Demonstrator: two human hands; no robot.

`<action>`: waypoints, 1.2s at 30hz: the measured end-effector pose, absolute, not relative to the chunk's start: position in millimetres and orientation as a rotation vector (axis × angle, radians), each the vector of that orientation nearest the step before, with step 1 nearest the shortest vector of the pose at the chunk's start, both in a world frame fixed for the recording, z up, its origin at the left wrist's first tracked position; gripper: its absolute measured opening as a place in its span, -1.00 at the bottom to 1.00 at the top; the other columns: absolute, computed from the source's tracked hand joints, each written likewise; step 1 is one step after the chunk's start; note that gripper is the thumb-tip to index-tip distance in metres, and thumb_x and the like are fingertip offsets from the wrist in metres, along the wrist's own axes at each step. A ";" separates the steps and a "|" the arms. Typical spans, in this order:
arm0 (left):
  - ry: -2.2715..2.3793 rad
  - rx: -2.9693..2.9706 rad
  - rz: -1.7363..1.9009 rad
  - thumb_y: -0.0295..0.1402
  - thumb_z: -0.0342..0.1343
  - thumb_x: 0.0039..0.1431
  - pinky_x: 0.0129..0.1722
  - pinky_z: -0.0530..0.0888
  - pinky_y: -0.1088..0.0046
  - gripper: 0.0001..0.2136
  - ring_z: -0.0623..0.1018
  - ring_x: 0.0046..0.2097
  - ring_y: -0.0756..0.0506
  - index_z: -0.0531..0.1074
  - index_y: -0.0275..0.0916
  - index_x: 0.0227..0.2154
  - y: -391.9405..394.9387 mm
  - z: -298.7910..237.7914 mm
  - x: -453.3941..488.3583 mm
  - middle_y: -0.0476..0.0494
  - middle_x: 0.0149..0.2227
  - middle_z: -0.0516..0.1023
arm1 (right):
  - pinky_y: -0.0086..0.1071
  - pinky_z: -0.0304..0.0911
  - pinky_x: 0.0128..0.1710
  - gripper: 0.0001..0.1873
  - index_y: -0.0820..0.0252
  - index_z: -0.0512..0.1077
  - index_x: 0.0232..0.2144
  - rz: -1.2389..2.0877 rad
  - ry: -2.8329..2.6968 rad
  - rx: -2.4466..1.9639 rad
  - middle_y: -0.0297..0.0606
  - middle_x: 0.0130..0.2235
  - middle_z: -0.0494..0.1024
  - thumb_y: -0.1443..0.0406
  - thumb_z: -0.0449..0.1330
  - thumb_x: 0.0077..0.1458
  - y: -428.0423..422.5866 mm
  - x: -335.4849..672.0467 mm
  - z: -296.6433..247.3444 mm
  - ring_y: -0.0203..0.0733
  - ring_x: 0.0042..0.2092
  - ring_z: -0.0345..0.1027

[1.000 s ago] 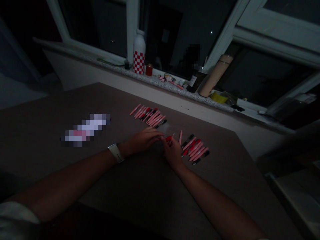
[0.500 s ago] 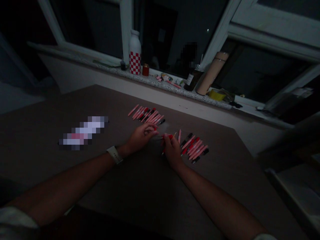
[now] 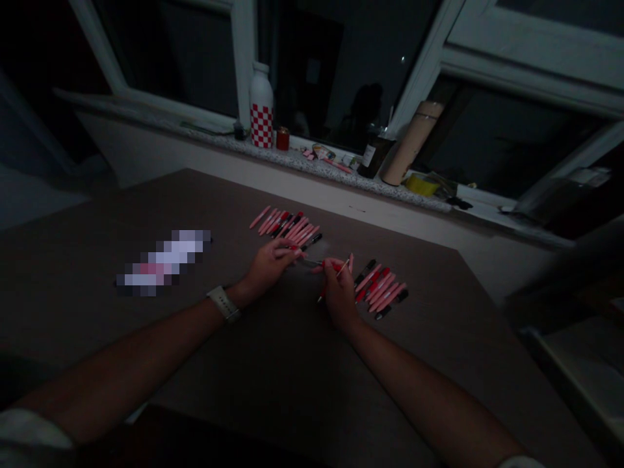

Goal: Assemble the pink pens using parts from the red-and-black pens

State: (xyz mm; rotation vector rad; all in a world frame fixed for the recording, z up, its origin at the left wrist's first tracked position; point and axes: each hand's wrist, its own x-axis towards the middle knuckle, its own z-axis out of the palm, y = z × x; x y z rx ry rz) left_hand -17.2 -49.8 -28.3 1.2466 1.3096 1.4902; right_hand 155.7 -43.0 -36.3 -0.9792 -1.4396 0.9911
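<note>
My left hand (image 3: 267, 268), with a watch on its wrist, has its fingers pinched round a small red cap. My right hand (image 3: 338, 290) is closed on a thin red pen-like tube (image 3: 327, 286) that slants down to the left. The two hands meet over the dim brown table (image 3: 273, 364), and a thin dark stem shows between them. A row of several pink, red and black tubes (image 3: 287, 225) lies just beyond my left hand. A second row of the same tubes (image 3: 381, 289) lies right of my right hand.
A blurred flat item (image 3: 163, 263) lies on the table to the left. On the window sill stand a red-and-white checked bottle (image 3: 261, 106), a small red jar (image 3: 282, 138), a tan cylinder (image 3: 412, 144) and clutter. The room is dark.
My hands have drawn slightly apart, and a thin stem now shows between the cap and the tube. The camera has shifted a little.
</note>
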 end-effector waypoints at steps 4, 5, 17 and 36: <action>1.293 1.201 1.488 -0.14 0.32 -0.01 -0.41 0.44 0.49 -0.61 0.59 -0.35 -0.06 0.42 -0.27 -0.20 -47.0 -35.2 -20.6 -0.19 -0.27 0.67 | -0.31 0.27 -0.25 -0.74 0.17 0.39 -0.25 1.035 -1.429 -0.955 -0.21 -0.33 0.63 0.12 0.06 0.24 -42.8 155.8 -39.4 -0.17 -0.27 0.46; 1.285 1.190 1.492 -0.14 0.32 0.00 -0.41 0.44 0.50 -0.61 0.58 -0.36 -0.05 0.42 -0.27 -0.19 -46.5 -36.9 -21.1 -0.18 -0.27 0.66 | -0.31 0.28 -0.24 -0.73 0.17 0.39 -0.22 1.063 -1.428 -0.937 -0.21 -0.32 0.63 0.11 0.06 0.24 -42.4 155.8 -40.6 -0.17 -0.27 0.46; 1.333 1.287 1.430 -0.07 0.24 0.07 -0.47 0.37 0.53 -0.65 0.53 -0.36 -0.04 0.59 -0.26 -0.23 -49.0 -38.1 -19.4 -0.15 -0.30 0.64 | -0.20 0.29 -0.01 -0.64 0.20 0.41 -0.06 1.194 -1.478 -0.826 -0.19 -0.19 0.64 0.09 0.11 0.23 -38.0 154.7 -50.7 -0.10 -0.05 0.47; 1.202 1.236 1.484 -0.14 0.21 0.09 -0.43 0.43 0.53 -0.68 0.53 -0.35 -0.02 0.41 -0.26 -0.20 -51.9 -28.0 -13.1 -0.19 -0.20 0.62 | -0.39 0.25 -0.32 -0.52 0.17 0.45 -0.02 1.159 -1.764 -0.882 -0.34 -0.44 0.59 -0.01 -0.06 0.32 -46.7 156.7 -45.4 -0.21 -0.36 0.44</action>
